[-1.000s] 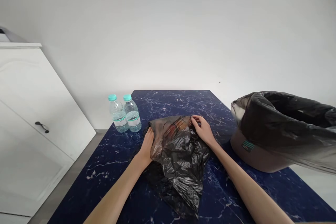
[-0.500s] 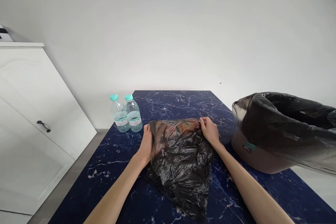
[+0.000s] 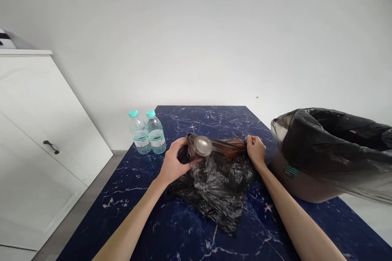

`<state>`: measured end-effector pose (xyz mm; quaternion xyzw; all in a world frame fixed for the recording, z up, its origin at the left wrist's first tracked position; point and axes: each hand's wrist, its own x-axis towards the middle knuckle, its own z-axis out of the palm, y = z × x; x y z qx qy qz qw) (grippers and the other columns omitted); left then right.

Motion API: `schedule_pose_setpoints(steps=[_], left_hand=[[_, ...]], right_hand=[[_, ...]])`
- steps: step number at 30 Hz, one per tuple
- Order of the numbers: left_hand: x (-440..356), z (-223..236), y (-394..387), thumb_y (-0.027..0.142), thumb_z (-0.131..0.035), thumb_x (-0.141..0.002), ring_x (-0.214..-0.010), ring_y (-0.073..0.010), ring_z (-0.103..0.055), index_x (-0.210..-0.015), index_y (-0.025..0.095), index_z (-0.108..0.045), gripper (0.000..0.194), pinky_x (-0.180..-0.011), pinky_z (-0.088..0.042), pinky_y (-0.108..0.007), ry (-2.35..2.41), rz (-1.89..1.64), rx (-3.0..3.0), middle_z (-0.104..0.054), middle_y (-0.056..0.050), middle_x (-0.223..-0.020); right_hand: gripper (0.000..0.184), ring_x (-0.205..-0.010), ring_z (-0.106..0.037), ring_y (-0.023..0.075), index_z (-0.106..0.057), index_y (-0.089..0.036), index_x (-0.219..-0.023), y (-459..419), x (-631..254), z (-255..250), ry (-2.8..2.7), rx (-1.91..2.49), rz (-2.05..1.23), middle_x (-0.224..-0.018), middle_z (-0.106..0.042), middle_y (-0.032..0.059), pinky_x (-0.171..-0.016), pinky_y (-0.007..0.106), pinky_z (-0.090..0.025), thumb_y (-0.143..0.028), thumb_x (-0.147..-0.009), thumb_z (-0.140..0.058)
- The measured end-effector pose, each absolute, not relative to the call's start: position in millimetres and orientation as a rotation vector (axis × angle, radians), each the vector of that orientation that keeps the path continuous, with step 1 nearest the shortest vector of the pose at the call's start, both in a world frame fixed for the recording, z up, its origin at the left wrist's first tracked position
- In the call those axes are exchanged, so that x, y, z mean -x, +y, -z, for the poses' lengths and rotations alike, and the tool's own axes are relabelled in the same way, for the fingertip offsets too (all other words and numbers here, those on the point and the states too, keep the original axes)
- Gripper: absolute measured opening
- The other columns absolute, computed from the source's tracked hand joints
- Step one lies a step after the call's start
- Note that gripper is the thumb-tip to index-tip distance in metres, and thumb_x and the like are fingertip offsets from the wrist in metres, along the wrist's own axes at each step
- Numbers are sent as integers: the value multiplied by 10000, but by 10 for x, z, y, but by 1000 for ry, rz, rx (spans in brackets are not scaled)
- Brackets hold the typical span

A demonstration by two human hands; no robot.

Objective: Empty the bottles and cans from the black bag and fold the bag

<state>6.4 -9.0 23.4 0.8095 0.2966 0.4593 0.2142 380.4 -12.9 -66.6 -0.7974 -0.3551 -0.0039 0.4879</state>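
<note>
A crumpled black plastic bag (image 3: 214,183) lies on the dark blue marbled table (image 3: 171,232) in front of me. My left hand (image 3: 174,161) grips the bag's upper left edge with its fingers curled into the plastic. My right hand (image 3: 255,151) is closed in a fist on the bag's upper right corner. The top edge is stretched between both hands, thin enough to show brownish. A pale round patch (image 3: 202,145) shows through the plastic near my left hand.
Two small water bottles (image 3: 147,131) with teal caps stand at the table's left edge. A bin lined with a black bag (image 3: 324,151) stands on the right. A white cabinet (image 3: 36,138) is at the left, a white wall behind.
Both hands have moved apart and lifted the bag's top edge, pulling it taut. My left hand has gone from resting at the side to gripping the plastic. The bag's lower part has drawn up.
</note>
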Motion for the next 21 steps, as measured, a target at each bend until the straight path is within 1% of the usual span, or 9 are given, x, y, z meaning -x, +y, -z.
schedule_pose_setpoints(steps=[3, 5, 8, 10, 12, 15, 17, 19, 21], left_hand=[[-71, -290, -45, 397, -920, -739, -1249, -336, -665, -1306, 203, -652, 656, -1094, -516, -457, 751, -1378, -1687, -719, -128, -1309], [-78, -312, 15, 473, -880, -783, -1234, -328, -678, -1252, 187, -675, 586, -1072, -529, -437, 701, -1461, -1405, -735, -122, -1283], [-75, -368, 82, 586, -737, -900, -1276, -308, -664, -1295, 198, -669, 558, -1061, -541, -406, 627, -1539, -1155, -721, -115, -1332], [-57, -428, 84, 566, -726, -920, -1276, -277, -665, -1312, 216, -680, 527, -1051, -550, -370, 534, -1556, -928, -723, -94, -1335], [-30, -485, 57, 528, -735, -927, -1214, -249, -693, -1299, 218, -695, 486, -1018, -574, -362, 458, -1514, -735, -744, -79, -1284], [9, -525, -2, 536, -692, -957, -1099, -244, -730, -1262, 183, -707, 467, -954, -613, -394, 412, -1380, -640, -762, -94, -1222], [25, -525, -38, 547, -682, -958, -1063, -245, -738, -1261, 163, -709, 490, -911, -628, -383, 394, -1292, -648, -758, -108, -1241], [35, -529, -68, 529, -701, -947, -1074, -235, -733, -1306, 166, -696, 511, -896, -629, -351, 378, -1229, -687, -742, -104, -1292], [46, -555, -96, 479, -742, -924, -1112, -221, -720, -1380, 202, -664, 539, -908, -619, -320, 363, -1195, -737, -725, -77, -1337]], right_hand=[[587, -901, -671, 327, -719, -162, -1025, -127, -3817, 672, -863, 1929, 10, -926, -764, 173, -831, 398, -450, -619, -942, -360], [587, -896, -670, 323, -719, -163, -1022, -127, -3819, 673, -862, 1925, 7, -928, -765, 170, -829, 394, -450, -621, -943, -360], [580, -899, -669, 319, -722, -160, -1022, -129, -3815, 669, -863, 1926, 3, -935, -767, 171, -824, 388, -450, -615, -946, -370], [579, -900, -669, 317, -726, -160, -1023, -133, -3809, 664, -864, 1929, 0, -931, -767, 169, -824, 387, -450, -614, -950, -374], [579, -899, -669, 316, -731, -162, -1023, -137, -3803, 660, -867, 1932, -4, -924, -767, 165, -824, 386, -451, -614, -955, -375], [571, -896, -669, 311, -733, -165, -1033, -143, -3796, 655, -875, 1936, -14, -927, -769, 157, -824, 382, -452, -608, -962, -380], [562, -899, -671, 308, -734, -166, -1037, -144, -3794, 655, -880, 1939, -22, -930, -771, 154, -829, 380, -453, -601, -966, -386], [554, -902, -674, 307, -737, -166, -1030, -143, -3794, 656, -887, 1942, -29, -927, -771, 155, -835, 381, -455, -596, -968, -393], [547, -905, -678, 309, -737, -167, -1021, -140, -3796, 658, -895, 1943, -34, -919, -771, 154, -842, 384, -457, -594, -968, -398]])
